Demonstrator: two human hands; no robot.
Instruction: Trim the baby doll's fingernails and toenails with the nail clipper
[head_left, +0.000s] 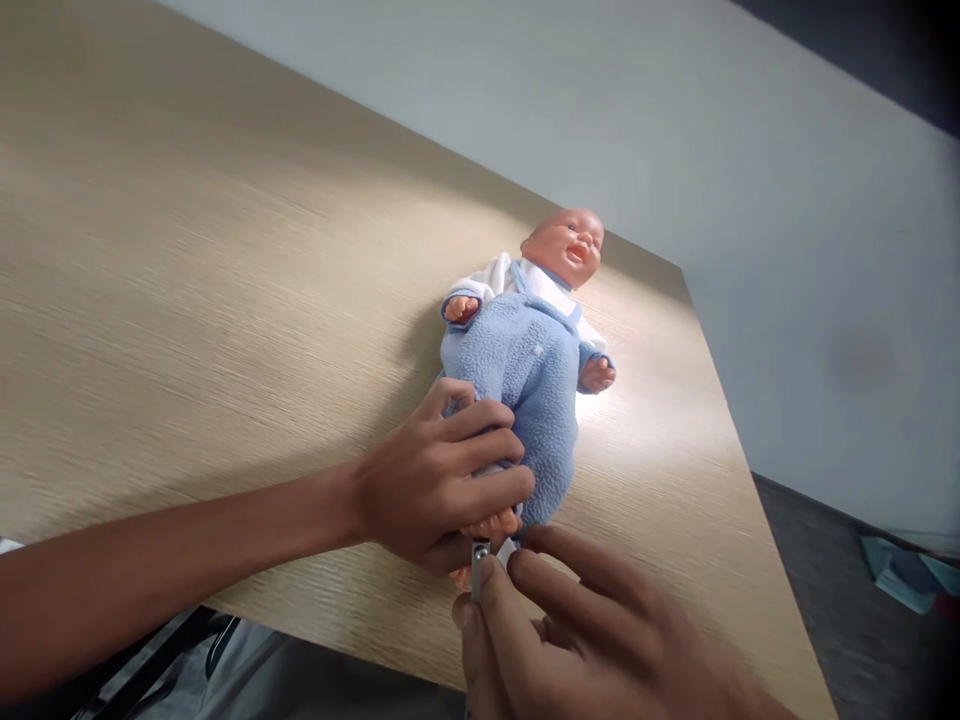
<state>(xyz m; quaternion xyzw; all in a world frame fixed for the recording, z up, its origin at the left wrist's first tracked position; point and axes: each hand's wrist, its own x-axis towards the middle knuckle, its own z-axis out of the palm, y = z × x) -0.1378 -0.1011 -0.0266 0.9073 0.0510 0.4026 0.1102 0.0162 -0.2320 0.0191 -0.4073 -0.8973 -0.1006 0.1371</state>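
A baby doll (532,350) in a blue fleece suit with white sleeves lies on its back on the wooden table (225,300), head toward the far right. My left hand (435,480) is closed around the doll's near leg, with its bare foot showing under my fingers. My right hand (577,630) comes in from below and pinches a small silver metal tool (480,562), like a nail clipper, right at the doll's foot. The tool's tip is mostly hidden between my fingers.
The table's right edge (720,400) runs diagonally beside the doll, and its near edge lies just under my hands. Beyond are a pale wall and a dark floor with a teal object (900,575) at the right.
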